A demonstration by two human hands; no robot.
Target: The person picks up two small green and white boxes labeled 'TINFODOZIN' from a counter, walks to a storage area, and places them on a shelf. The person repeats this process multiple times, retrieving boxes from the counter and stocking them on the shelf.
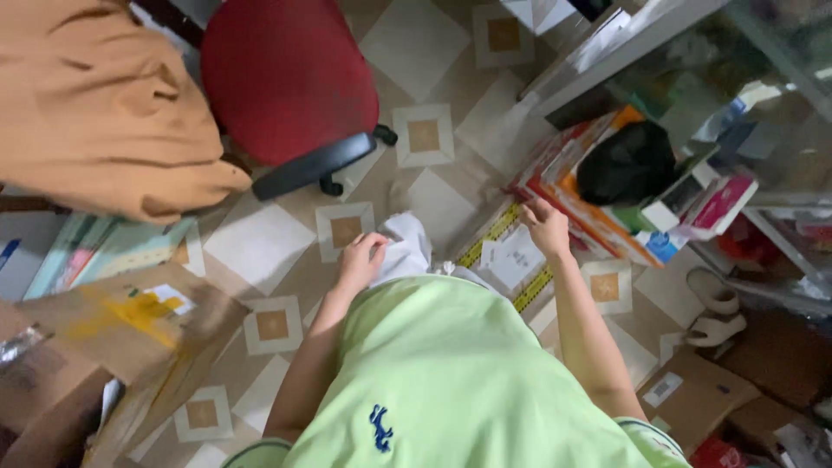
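Observation:
I look straight down my light green shirt at a tiled floor. My left hand [362, 257] grips a crumpled white cloth or bag [406, 247] held in front of my body. My right hand [546, 226] reaches out to the right and rests its fingers on the edge of a flat cardboard parcel [511, 256] with yellow tape and a white label, next to a stack of red and orange boxes [576, 186]. Whether the right hand grips the parcel is not clear.
A red swivel chair [290, 82] stands ahead on the left, with brown cloth [95, 104] beside it. Cardboard boxes [130, 338] lie at the left and lower right. A black bag [626, 162] sits on shelves of small boxes at right. Pale sandals [715, 308] lie nearby.

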